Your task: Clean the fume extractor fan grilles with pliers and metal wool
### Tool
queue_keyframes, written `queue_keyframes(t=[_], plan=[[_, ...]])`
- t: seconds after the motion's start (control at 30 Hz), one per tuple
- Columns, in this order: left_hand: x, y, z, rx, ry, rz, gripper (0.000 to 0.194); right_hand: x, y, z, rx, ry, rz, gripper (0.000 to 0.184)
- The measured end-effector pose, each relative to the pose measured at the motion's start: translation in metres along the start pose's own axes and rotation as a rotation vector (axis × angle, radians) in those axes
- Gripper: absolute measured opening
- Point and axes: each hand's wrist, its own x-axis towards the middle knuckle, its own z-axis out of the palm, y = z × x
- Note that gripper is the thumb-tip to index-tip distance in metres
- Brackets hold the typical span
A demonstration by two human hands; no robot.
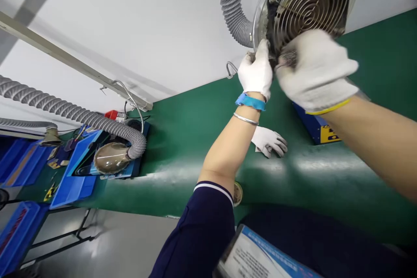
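A fan (309,13) with a round wire guard and a dark square frame sits in the mouth of a clear round hood at the upper right. My left hand (257,69), in a white glove, is closed on the fan's lower left corner, by the hood's rim. My right hand (316,67), also gloved and blurred by motion, is closed just below the wire guard. A dark grey patch shows at its fingers; whether it is soiled glove or a held thing, I cannot tell. On my left wrist are a blue band (250,101) and a silver bangle (246,119).
A grey corrugated hose (233,4) joins the hood. On the green table (182,139) lie a spare white glove (269,141), a small round tin (237,193) and a blue-and-yellow box (317,126). Another hose ends in a hood (111,157) at left, near blue bins (76,186).
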Motion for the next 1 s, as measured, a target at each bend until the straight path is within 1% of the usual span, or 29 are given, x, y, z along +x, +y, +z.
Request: queue_keyframes(t=[0.07,0.1,0.17,0.23,0.3,0.33,0.37,0.4,0.47,0.5,0.53,0.57,0.63,0.8,0.83,0.9,1.0], plan=[[0.002,-0.002,0.000,0.009,0.008,0.003,0.043,0.002,0.007,0.005,-0.031,0.032,-0.059,0.034],[0.003,-0.004,0.000,0.004,0.008,0.010,0.043,0.004,0.013,0.006,-0.046,0.063,-0.048,0.035],[0.004,-0.007,0.000,-0.021,0.002,0.015,0.043,0.007,0.021,0.008,-0.049,0.145,0.027,0.035],[0.004,-0.010,0.001,-0.065,-0.001,0.030,0.044,0.006,0.020,0.009,0.005,0.221,0.067,0.033],[0.004,-0.013,0.003,-0.107,0.009,0.061,0.044,0.004,0.014,0.009,0.030,0.143,-0.023,0.035],[0.004,-0.013,0.003,-0.117,0.013,0.069,0.044,0.004,0.011,0.009,0.006,0.101,-0.078,0.036],[0.004,-0.013,0.003,-0.121,0.016,0.073,0.043,0.006,0.011,0.008,-0.028,0.066,-0.103,0.036],[0.004,-0.013,0.002,-0.120,0.017,0.069,0.042,0.011,0.014,0.007,-0.057,0.070,-0.080,0.035],[0.003,-0.011,-0.002,-0.109,0.029,0.050,0.038,0.022,0.024,0.005,-0.056,0.159,0.067,0.032],[0.002,-0.010,-0.005,-0.103,0.049,0.043,0.036,0.028,0.029,0.004,-0.017,0.222,0.142,0.031],[0.002,-0.009,-0.009,-0.097,0.074,0.041,0.035,0.032,0.033,0.004,0.044,0.277,0.181,0.030],[0.002,-0.008,-0.012,-0.093,0.102,0.039,0.033,0.033,0.035,0.004,0.108,0.317,0.183,0.031],[0.002,-0.007,-0.020,-0.092,0.150,0.027,0.031,0.030,0.034,0.005,0.185,0.331,0.114,0.032],[0.004,-0.007,-0.037,-0.124,0.140,0.007,0.031,0.012,0.024,0.006,0.197,0.251,0.031,0.030],[0.005,-0.006,-0.039,-0.126,0.149,0.002,0.031,0.012,0.024,0.006,0.215,0.260,0.015,0.030],[0.005,-0.005,-0.042,-0.121,0.160,-0.012,0.032,0.012,0.025,0.007,0.264,0.319,-0.008,0.032],[0.003,-0.003,-0.045,-0.127,0.137,-0.024,0.032,0.013,0.026,0.009,0.335,0.402,-0.011,0.038]])
